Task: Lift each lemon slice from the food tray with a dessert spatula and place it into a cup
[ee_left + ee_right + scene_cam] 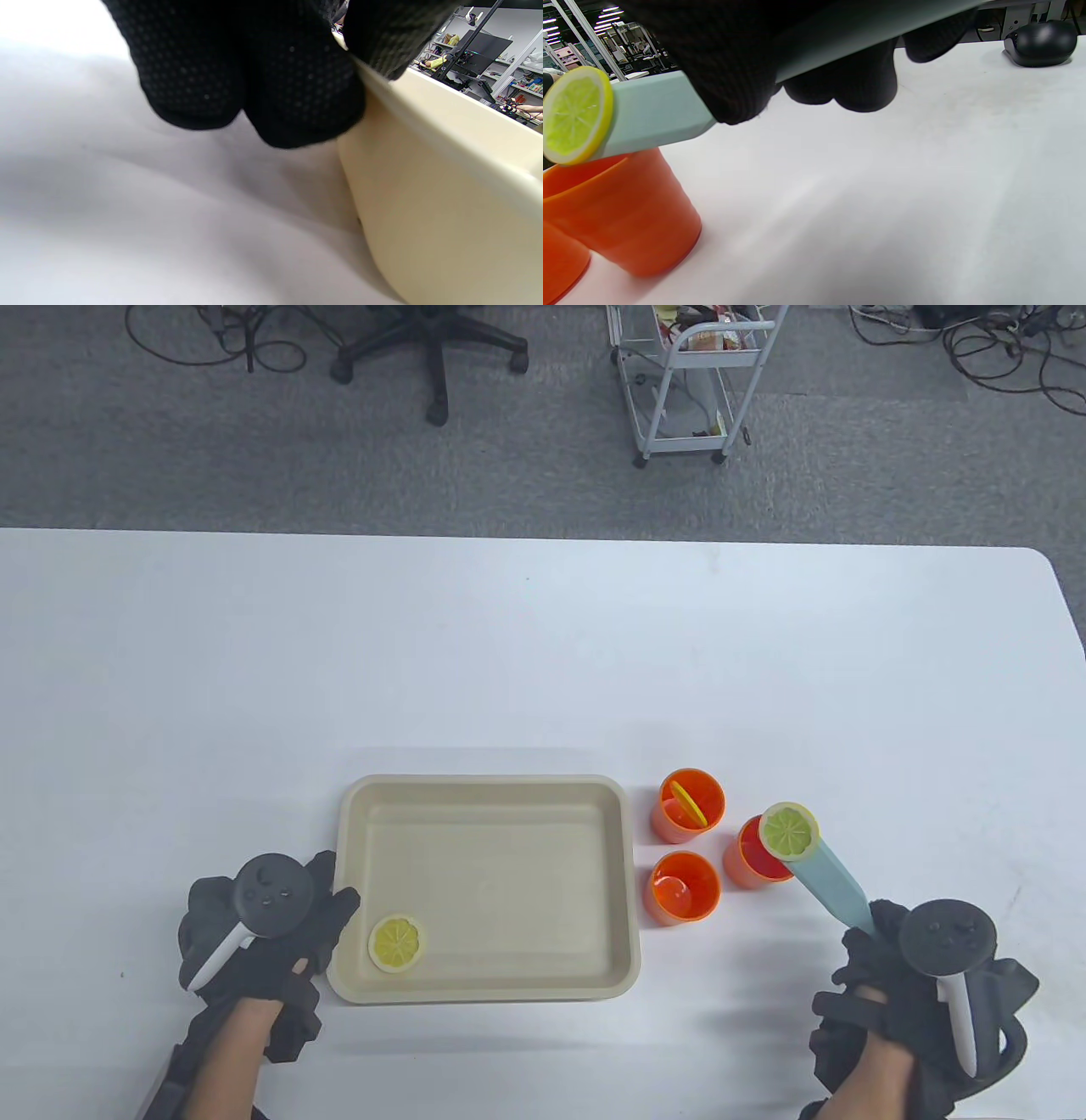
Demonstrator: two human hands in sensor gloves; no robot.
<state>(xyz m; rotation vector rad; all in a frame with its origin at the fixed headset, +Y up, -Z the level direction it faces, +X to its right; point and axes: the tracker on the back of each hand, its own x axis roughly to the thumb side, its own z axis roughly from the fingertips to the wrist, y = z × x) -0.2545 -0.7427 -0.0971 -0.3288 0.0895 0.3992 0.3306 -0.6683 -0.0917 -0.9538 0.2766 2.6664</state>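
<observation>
step, slice drop: right hand (899,984) curled round dessert spatula (836,882), lemon slice (789,830) over red cup (753,857); tilt blade slowly, tip centred above rim; left hand (263,933) relaxed, steadying food tray (488,988).

Three orange cups (691,806) (681,887) (751,853), three lemon slices (396,942) (789,831) (689,802) (one standing inside a cup), one tray (488,789), one spatula (831,882).

Tray (488,882): beige. Cups (691,806), three: orange. Slice on spatula (789,831): lime-green flesh, yellow rind, pale segment lines. Slice in tray (396,942): yellow throughout. Spatula (827,878): pale blue-green. Gloves (280,950): black, a dotted texture is shown on the fingers. Table (509,645): white.
</observation>
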